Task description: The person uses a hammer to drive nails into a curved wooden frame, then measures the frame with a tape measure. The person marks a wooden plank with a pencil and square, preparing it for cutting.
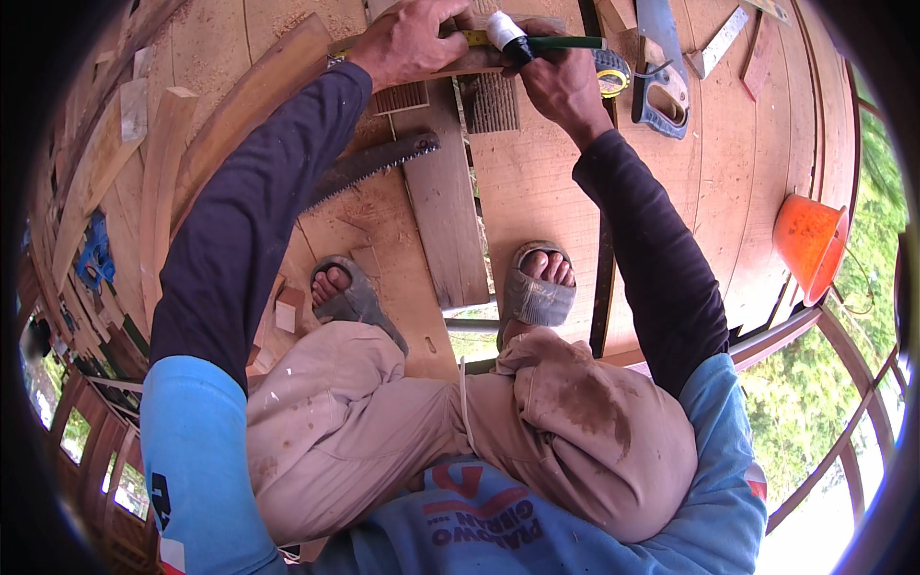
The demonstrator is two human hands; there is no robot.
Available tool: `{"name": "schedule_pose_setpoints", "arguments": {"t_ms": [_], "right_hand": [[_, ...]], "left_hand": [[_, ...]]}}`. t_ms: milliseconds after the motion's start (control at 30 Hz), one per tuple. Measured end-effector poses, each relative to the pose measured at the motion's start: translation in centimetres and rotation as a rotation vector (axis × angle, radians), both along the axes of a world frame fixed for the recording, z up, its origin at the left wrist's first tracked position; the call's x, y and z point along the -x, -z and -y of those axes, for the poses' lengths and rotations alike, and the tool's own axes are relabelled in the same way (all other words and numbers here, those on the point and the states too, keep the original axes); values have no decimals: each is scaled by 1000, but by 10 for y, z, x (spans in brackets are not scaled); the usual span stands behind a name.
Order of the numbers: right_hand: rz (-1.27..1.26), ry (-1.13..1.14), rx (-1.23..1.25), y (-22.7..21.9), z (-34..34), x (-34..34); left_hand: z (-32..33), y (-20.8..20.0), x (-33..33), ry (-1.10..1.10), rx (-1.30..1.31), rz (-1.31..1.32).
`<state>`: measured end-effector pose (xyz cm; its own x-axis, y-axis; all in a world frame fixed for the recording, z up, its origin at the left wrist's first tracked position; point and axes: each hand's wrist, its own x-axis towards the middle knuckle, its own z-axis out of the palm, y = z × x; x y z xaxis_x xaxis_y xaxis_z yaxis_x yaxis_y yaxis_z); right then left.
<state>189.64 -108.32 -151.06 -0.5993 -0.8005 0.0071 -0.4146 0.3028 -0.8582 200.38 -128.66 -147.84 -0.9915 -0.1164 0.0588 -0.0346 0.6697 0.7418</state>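
Both of my hands are together at the top, over a short piece of wood (479,65). My left hand (410,46) is closed, its fingers curled on the yellow blade (475,38) of a tape measure, which runs along the wood. A slim green pencil (567,43) sticks out to the right from my right hand (565,91), whose fingers are closed around it. A white wrapping (500,31) with a black band covers one digit of that hand. Just right of it lies the black and yellow tape measure case (611,74). My fingertips are partly hidden.
A handsaw (663,101) lies at the upper right, near a metal square (721,43). A toothed saw blade (369,170) rests below my left hand. Long timber pieces (168,182) lean at left. An orange bucket (805,244) stands at right. Gaps (602,278) run between floorboards.
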Motion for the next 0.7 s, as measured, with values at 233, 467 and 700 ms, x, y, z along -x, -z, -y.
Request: {"name": "schedule_pose_setpoints", "arguments": {"t_ms": [233, 467, 700], "right_hand": [[25, 0, 25, 1, -1, 0], [-97, -36, 27, 0, 0, -1], [-11, 37, 46, 2, 0, -3]], "left_hand": [[1, 0, 1, 30, -17, -4], [2, 5, -1, 12, 26, -21], [-1, 2, -1, -4, 28, -42]]}}
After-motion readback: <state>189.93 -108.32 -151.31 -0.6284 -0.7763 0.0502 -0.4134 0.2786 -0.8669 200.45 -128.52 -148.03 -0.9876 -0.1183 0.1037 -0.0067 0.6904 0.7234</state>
